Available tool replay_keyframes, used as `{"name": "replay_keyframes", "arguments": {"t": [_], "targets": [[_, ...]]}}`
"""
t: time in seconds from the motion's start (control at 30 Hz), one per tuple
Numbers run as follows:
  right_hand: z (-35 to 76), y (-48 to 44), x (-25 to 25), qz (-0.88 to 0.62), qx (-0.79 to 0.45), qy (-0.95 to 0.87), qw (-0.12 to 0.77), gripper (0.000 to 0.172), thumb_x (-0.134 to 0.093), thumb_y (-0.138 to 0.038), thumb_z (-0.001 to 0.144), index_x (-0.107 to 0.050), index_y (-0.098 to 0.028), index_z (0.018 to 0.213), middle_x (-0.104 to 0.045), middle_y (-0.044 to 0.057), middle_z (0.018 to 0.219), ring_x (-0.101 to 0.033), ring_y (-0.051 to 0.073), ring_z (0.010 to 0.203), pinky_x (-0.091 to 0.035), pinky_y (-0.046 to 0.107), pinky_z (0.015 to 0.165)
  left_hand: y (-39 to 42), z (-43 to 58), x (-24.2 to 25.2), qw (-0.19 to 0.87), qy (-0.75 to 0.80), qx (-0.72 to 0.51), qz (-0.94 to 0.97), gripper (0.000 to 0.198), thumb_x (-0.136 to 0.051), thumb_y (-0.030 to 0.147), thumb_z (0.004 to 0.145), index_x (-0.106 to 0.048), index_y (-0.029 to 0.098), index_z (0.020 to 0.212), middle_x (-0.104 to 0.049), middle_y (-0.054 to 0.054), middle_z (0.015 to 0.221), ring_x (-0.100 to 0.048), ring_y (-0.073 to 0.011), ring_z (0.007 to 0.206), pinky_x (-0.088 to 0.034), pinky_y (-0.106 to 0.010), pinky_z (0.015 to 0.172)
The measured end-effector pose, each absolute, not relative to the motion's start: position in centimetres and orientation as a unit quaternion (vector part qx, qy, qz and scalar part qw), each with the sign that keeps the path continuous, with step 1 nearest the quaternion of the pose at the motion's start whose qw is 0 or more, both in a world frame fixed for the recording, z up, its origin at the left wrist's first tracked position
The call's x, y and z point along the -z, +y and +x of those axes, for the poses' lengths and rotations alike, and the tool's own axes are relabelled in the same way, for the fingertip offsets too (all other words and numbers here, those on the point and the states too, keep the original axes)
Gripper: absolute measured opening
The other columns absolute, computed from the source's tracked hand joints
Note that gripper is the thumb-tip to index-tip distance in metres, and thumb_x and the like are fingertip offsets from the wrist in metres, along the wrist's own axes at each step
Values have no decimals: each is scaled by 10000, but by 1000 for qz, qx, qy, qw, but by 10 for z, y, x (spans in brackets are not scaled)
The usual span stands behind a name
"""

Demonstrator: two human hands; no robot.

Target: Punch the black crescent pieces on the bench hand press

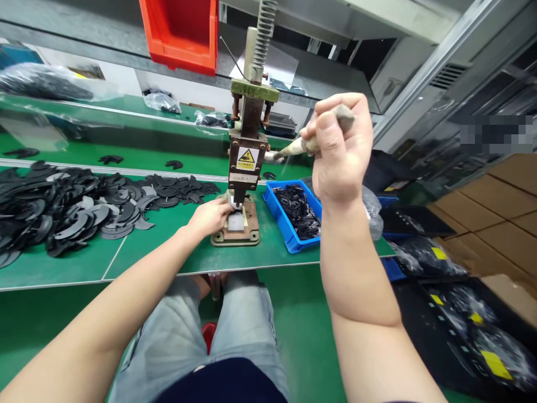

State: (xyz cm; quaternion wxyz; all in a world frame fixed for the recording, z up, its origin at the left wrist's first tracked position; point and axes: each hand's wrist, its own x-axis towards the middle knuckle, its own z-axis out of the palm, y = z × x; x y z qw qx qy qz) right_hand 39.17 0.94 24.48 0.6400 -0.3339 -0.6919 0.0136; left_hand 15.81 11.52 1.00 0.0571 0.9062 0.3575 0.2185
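A hand press (250, 120) with a spring on top and a yellow warning label stands upright on the green bench. Raised beside it, my right hand (342, 143) is wrapped round the wrapped grip of the press's lever (296, 147). My left hand (212, 215) reaches to the press base (250, 226), its fingertips together just under the ram. Whatever those fingertips pinch is hidden. A pale plate (235, 222) lies on the base in front of the ram.
Left of the press spreads a heap of black curved parts (84, 210). To its right sits a blue bin (289, 246) of small dark parts. An orange-red bin (182, 56) stands on the shelf above. Bagged parts (440, 254) and cardboard boxes (478, 207) are at the right.
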Motion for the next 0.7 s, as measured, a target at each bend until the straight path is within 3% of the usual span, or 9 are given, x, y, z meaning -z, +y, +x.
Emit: {"name": "replay_keyframes", "arguments": {"t": [0.13,0.23,0.33,0.47,0.6,0.7], "targets": [[390,5,-225,-298,15,-704,645,365,-669,-604,974,-657,-245,912,-690,9,1054,-701,180,1120,-618,408,1006,117,160,-12,55,355,-210,909,334,-539,202,999,-810,255,1186,-740,-76,1287,-711,-261,1168,-569,-324,925],[383,-6,-193,-283,19,-689,667,310,-692,-445,990,-599,-235,783,-638,-13,856,-722,189,977,-639,477,993,118,159,-11,59,359,-207,908,351,-523,205,1006,-809,272,1198,-744,-69,1268,-713,-256,1167,-579,-329,952],[376,-18,-152,-289,49,-675,677,255,-684,-319,965,-599,-247,736,-623,-27,743,-693,188,834,-632,531,976,118,160,-9,67,365,-216,903,347,-503,223,1032,-808,267,1192,-750,-71,1237,-722,-248,1146,-584,-332,958],[372,-24,-110,-297,103,-661,681,148,-663,-301,918,-631,-265,778,-687,-25,778,-704,206,836,-603,606,1022,114,161,-7,84,363,-239,897,344,-494,218,1043,-792,252,1213,-750,-72,1284,-723,-245,1155,-584,-339,963],[370,-16,-96,-270,122,-638,710,146,-671,-297,882,-606,-262,755,-660,-27,747,-702,216,834,-599,627,1022,106,139,-7,84,356,-246,898,329,-494,234,1057,-754,235,1260,-761,-79,1298,-694,-248,1195,-549,-381,1049],[369,-11,-94,-253,127,-631,722,175,-679,-303,880,-589,-247,740,-647,-22,729,-702,217,831,-597,627,1026,100,92,-4,31,419,-236,876,320,-539,326,1057,-739,216,1281,-760,-109,1307,-661,-303,1223,-508,-466,1081]]}}
